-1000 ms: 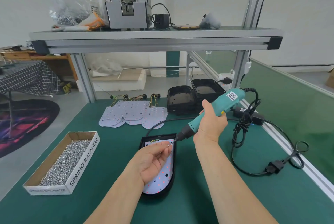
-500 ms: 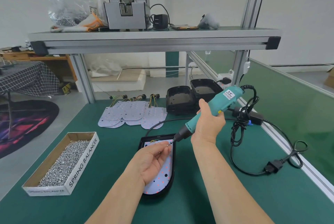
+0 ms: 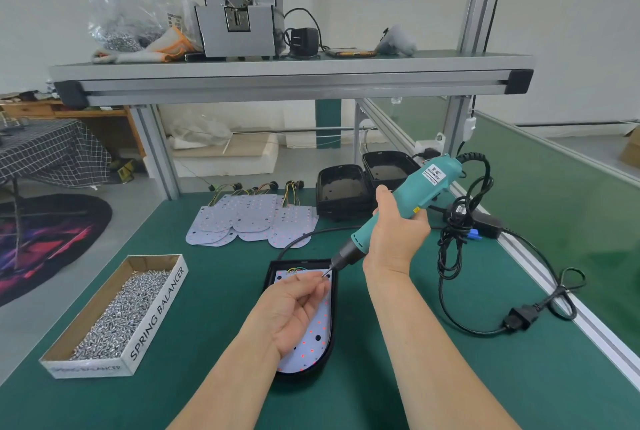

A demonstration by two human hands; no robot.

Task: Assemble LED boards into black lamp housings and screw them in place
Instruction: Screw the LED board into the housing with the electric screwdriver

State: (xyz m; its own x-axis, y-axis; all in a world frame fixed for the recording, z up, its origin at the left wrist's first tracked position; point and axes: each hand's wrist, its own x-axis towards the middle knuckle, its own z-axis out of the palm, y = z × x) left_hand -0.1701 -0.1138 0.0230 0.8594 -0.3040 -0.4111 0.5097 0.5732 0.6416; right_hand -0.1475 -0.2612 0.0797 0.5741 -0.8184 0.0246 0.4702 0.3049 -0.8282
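A black lamp housing (image 3: 272, 273) lies on the green mat in front of me, with a white LED board (image 3: 313, 343) seated inside it. My left hand (image 3: 294, 308) hovers over the board and pinches a small screw (image 3: 323, 276) at its fingertips, near the housing's far right corner. My right hand (image 3: 394, 235) grips a teal electric screwdriver (image 3: 408, 197), tilted down to the left, its bit tip meeting the screw. Several screws seem to lie in my left palm.
A cardboard box of screws (image 3: 117, 318) stands at the left. Loose LED boards (image 3: 249, 221) with wire tails lie further back, beside two empty black housings (image 3: 346, 194). The screwdriver's black cable (image 3: 457, 239) and plug (image 3: 519, 318) coil at the right. An overhead shelf (image 3: 291, 79) spans the bench.
The screwdriver has tilted steeper and its tip has come down to the screw at my left fingertips. My left hand has stayed over the board.
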